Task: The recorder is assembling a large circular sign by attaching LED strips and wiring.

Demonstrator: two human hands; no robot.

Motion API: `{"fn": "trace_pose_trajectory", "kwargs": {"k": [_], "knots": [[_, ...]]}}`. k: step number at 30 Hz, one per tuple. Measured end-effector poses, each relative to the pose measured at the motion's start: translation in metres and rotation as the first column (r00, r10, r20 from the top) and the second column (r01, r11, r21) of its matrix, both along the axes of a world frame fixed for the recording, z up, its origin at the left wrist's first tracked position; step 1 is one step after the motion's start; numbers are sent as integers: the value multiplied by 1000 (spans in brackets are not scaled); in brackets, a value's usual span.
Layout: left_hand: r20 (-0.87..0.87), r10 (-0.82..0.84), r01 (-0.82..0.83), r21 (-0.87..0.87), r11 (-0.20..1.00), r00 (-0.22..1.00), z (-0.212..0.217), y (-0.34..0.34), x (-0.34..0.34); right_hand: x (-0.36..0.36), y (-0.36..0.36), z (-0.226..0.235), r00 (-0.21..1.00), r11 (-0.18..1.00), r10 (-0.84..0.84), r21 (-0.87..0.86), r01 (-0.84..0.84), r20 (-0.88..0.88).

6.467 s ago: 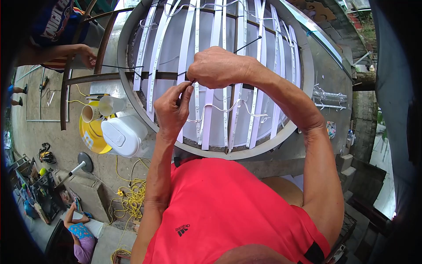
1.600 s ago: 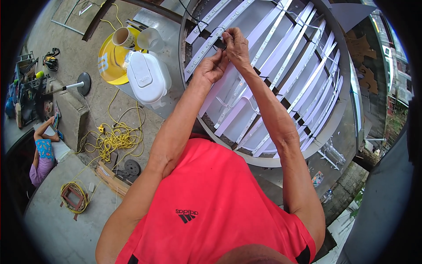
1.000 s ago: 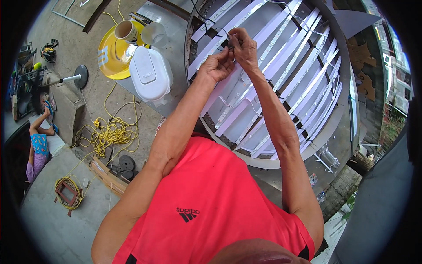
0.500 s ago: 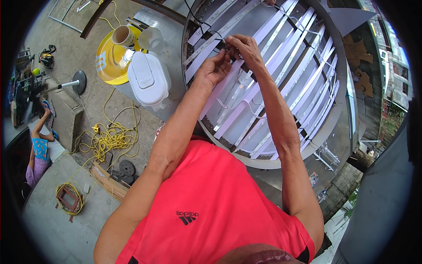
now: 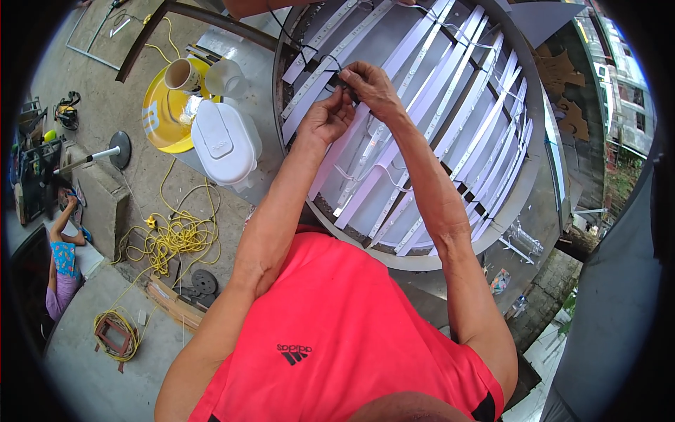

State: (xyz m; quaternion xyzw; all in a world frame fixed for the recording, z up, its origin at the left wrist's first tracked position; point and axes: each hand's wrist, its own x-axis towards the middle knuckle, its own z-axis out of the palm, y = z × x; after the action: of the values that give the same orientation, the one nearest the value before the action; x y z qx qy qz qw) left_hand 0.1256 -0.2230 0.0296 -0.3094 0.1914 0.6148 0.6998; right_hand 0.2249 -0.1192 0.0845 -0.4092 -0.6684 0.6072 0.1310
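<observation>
A large round metal frame (image 5: 416, 261) holds rows of slanting white LED strips (image 5: 435, 58) with white wires looping between them. Over its left part my two hands meet. My left hand (image 5: 328, 118) has its fingers curled, thumb and fingertips pinched together. Just above it, my right hand (image 5: 373, 88) pinches at the end of a thin black wire (image 5: 333, 59) that rises from the frame's far left. The exact spot gripped is dark and partly hidden by the fingers, so what the left fingertips hold is unclear.
Another person's forearm (image 5: 260, 5) reaches in at the top edge. Left of the frame stand a white lidded container (image 5: 223, 144), a clear cup (image 5: 226, 79) and a brown-rimmed cup (image 5: 181, 75) by a yellow round tray (image 5: 156, 116). Yellow cord (image 5: 176, 235) lies tangled on the floor.
The whole view has shifted slightly, so the frame sits further left. My hands stay together at nearly the same place on it. More of the other person's forearm shows at the top.
</observation>
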Motion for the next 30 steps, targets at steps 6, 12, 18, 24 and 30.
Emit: {"fn": "trace_pose_trajectory", "kwargs": {"k": [6,12,18,24,30], "knots": [[15,-12,13,-10,1000,1000,1,0,1,3,-12,-8,986,982,-129,128,141,-102],[-88,-56,55,-8,998,995,3,0,4,7,-8,-3,995,984,-94,151,98,-34],[-168,-79,86,33,996,983,0,-4,1,15,-9,23,986,1000,-14,-9,16,166],[-167,-68,67,-8,998,984,7,0,5,24,-24,16,974,943,-200,250,221,-109],[-151,-75,78,16,997,986,0,0,1,29,-35,26,999,818,5,575,24,-49]]}}
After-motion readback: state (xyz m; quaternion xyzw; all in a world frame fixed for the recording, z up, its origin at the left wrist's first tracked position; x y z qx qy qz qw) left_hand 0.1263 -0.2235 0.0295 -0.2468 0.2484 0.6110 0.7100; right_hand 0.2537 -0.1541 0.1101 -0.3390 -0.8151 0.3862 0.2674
